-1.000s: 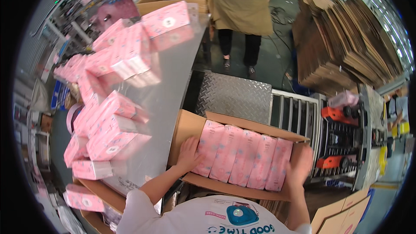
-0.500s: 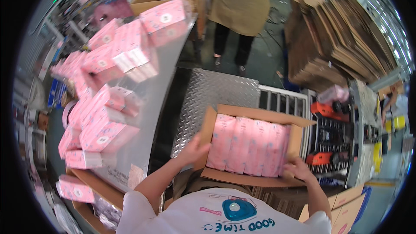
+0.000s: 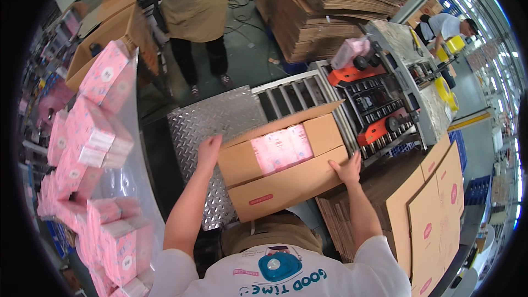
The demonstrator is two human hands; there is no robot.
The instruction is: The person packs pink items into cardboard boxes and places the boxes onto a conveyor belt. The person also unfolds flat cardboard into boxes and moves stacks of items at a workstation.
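Note:
An open-topped cardboard box [image 3: 280, 191] sits in front of me, tilted across the view. Its end flaps are folded inward, and pink packs [image 3: 283, 148] show through the gap between them. The far long flap stands raised; the near long flap leans over the front. My left hand [image 3: 209, 153] is closed at the box's far left corner, its fingertips partly hidden. At the right end, my right hand [image 3: 347, 170] grips the near flap's corner, thumb on top and fingers along the outer side.
A metal table [image 3: 124, 179] on the left carries many pink packs. Under the box lie a diamond-plate platform [image 3: 190, 132] and a roller conveyor [image 3: 286, 96], leading to an orange-and-black machine [image 3: 368, 99]. Flat cartons [image 3: 308, 22] are stacked behind; more cartons [image 3: 434, 209] stand at right. A person [image 3: 195, 5] stands beyond.
The box's end flaps have come down over the packs, which lay uncovered before. My view has turned right, and both hands have shifted to the box's corners.

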